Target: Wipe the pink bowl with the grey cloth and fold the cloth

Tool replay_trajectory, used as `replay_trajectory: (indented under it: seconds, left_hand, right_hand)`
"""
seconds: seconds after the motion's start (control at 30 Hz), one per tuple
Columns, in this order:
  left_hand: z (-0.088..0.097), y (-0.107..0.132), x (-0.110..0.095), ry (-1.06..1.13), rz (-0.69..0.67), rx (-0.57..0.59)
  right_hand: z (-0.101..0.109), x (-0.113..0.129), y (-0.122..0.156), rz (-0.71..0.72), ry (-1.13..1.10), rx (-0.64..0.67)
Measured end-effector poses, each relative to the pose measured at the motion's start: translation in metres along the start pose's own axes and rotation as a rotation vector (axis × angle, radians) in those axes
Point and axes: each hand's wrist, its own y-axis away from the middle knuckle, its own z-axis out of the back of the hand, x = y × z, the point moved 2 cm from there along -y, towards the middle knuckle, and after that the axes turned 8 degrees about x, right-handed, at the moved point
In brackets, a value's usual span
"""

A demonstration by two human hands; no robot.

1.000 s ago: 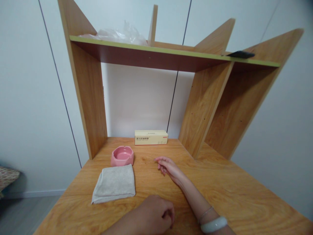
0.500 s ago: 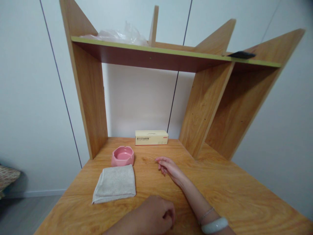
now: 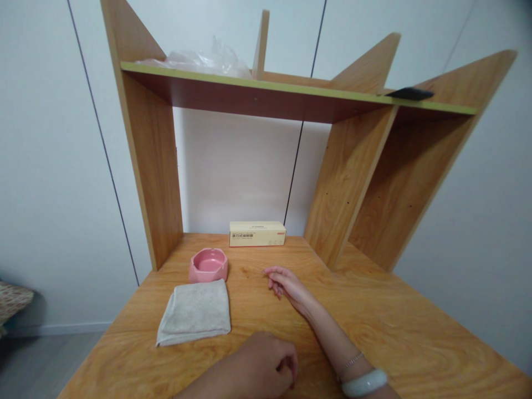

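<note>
My left hand lies at the near edge of the wooden desk, its fingers curled into a loose fist with nothing visible in it. Farther forward, my right hand rests on the desktop, fingers slightly bent and apart, holding nothing. A folded grey cloth lies left of both hands, touching neither. Right behind the cloth sits a pink ashtray with a faceted rim. Beyond my right fingertips, a cream cling film box lies lengthwise at the back of the desk.
A wooden shelf unit rises from the back of the desk, with upright panels on both sides. On its upper board lie a clear plastic bag and a flat black object. Patterned fabric shows at far left.
</note>
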Motion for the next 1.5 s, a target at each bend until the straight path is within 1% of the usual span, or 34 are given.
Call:
replay_trajectory:
  seconds: [0.2, 0.53, 0.63, 0.8, 0.97, 1.2, 1.33, 1.5]
  left_hand:
    - [-0.0034, -0.0018, 0.0035, 0.001, -0.016, -0.025]
    - [0.0027, 0.0004, -0.0033, 0.005, 0.025, 0.044]
    - [0.0021, -0.0001, -0.003, 0.0, -0.002, 0.006]
    - [-0.0007, -0.0013, 0.0006, 0.002, 0.005, 0.0]
    - [-0.0001, -0.0002, 0.0, 0.022, -0.02, -0.043]
    - [0.001, 0.0009, -0.0016, 0.021, -0.019, -0.037]
    - [0.0005, -0.0002, -0.001, 0.013, -0.002, -0.007]
    - [0.0012, -0.0003, -0.0015, 0.024, 0.008, -0.013]
  right_hand:
    - [0.0008, -0.0009, -0.0005, -0.002, -0.007, -0.002]
    - [0.0017, -0.003, -0.0015, 0.001, 0.0, 0.007]
    - [0.0011, -0.0024, -0.001, -0.004, -0.007, 0.006]
    - [0.0003, -0.0015, -0.0003, 0.003, -0.015, -0.001]
    - [0.0, -0.0012, -0.0001, 0.004, -0.011, 0.0]
    - [0.0002, -0.0012, -0.0008, 0.008, -0.01, 0.001]
    - [0.0005, -0.0018, -0.001, 0.011, -0.003, -0.002]
    - [0.0007, -0.0028, -0.0013, 0.007, -0.004, -0.002]
